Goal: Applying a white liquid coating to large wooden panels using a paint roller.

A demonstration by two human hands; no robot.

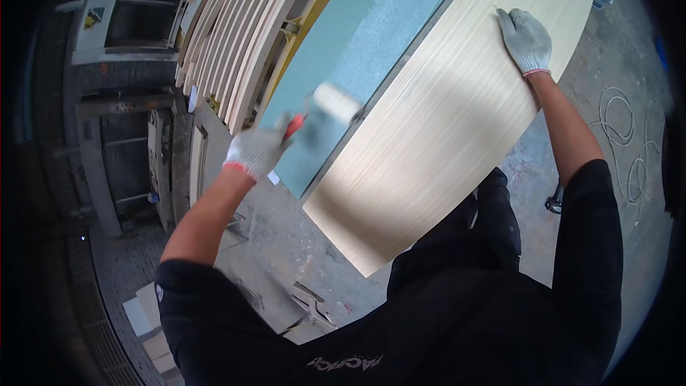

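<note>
Roller: a paint roller (336,104) with a pale sleeve and red handle, blurred, lies on the blue-green board (357,50) just left of the pale sheet
Left hand: the gloved left hand (256,151) is wrapped around the roller's handle, forearm reaching up from the near left
Right hand: the gloved right hand (527,39) rests flat, fingers together, on the far right of the pale wood sheet (443,129), arm stretched straight
Sheet: tilted, its near corner over the concrete floor (286,257)
Left side: stacked curved wooden slats (236,36)
Right side: a coiled cable (629,143) on the floor
</note>
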